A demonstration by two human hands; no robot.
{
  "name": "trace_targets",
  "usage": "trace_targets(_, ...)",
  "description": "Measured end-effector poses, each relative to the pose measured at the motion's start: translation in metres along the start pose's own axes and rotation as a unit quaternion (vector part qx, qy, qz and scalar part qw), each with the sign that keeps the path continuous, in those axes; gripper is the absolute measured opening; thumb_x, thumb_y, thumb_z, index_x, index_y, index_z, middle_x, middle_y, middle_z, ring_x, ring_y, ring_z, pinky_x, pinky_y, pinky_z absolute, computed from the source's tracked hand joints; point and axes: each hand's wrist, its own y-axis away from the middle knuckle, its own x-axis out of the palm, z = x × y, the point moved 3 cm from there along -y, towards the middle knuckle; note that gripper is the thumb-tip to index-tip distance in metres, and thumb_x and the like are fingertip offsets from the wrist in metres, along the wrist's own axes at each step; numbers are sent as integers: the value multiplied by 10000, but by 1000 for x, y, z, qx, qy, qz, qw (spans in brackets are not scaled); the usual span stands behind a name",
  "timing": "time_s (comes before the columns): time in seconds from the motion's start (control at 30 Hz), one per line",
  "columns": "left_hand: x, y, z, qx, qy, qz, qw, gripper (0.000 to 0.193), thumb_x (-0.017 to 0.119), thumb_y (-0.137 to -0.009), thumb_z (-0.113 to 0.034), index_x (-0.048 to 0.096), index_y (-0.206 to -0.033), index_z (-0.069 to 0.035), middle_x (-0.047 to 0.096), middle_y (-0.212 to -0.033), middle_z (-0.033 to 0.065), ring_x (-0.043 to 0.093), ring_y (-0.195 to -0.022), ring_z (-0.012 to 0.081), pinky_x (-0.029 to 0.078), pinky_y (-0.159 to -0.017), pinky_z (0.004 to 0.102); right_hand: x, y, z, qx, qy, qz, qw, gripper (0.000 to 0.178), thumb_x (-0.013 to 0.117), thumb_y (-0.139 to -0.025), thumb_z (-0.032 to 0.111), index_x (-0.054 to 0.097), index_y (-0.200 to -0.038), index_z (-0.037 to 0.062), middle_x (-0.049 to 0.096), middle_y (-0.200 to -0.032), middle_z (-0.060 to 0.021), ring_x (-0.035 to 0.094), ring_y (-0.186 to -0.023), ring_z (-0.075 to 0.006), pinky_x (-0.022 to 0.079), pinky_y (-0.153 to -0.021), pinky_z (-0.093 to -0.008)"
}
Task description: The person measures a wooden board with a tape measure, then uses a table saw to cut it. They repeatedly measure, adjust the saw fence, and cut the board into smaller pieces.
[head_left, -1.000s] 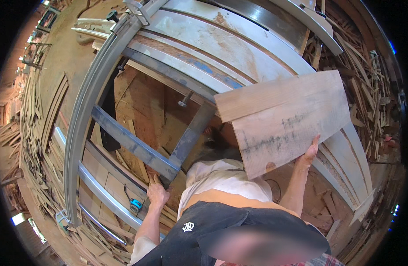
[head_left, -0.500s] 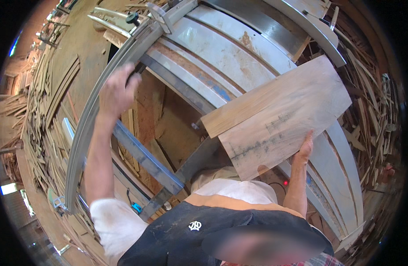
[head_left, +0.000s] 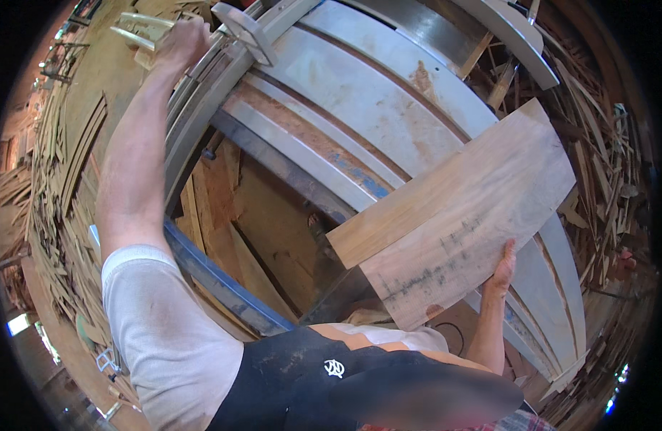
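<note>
At the far left, my left hand [head_left: 184, 42] is closed over the spot beside the saw's fence [head_left: 246, 32] where a black knob showed before; the knob itself is hidden beneath my fingers. My right hand [head_left: 501, 271] grips the near edge of a wide, pale wooden board [head_left: 453, 237] with dark marks on its face. Along the board's far side runs a narrower, browner wooden piece [head_left: 410, 194], the two edge to edge. Both rest slantwise over the grey metal saw table [head_left: 381, 79], which has long grooves dusted with sawdust.
A long metal rail [head_left: 194, 122] runs along the table's left side, with a blue bar [head_left: 223, 276] nearer me. Offcuts [head_left: 209, 194] lie in the gap below. Piles of wood strips [head_left: 61, 165] flank the left, with more scrap [head_left: 597, 165] at the right.
My left hand has moved away from me along the rail, up to the fence, and closed over the knob. My right hand keeps its grip on the board.
</note>
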Motion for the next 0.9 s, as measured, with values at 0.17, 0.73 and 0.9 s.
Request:
trace_targets(0.17,-36,7,-15,-39,43,71,996,451,631,-953,-404,773,-1185,-43,729,-1243,314,753,-1085,419,629,-806,534,3,1,5,12,19,4,1000,715,670,-1055,484,518,-1498,-57,628,-1464,-156,617,-1300,-317,499,-1103,-445)
trace_targets(0.73,48,39,54,-48,320,-33,946,636,780,-933,-550,629,-1373,-115,721,-1292,156,679,-1204,288,531,-1006,391,-7,-10,9,29,95,14,995,796,650,-1059,485,421,-1581,-70,502,-1604,-178,509,-1433,-345,398,-1210,-453)
trace_targets(0.9,79,70,27,-154,325,-196,912,557,780,-909,-547,705,-1238,-104,750,-1209,178,713,-1142,329,560,-969,428,-11,-17,9,52,73,23,996,817,633,-1061,505,383,-1620,-36,437,-1661,-166,453,-1484,-351,345,-1259,-464)
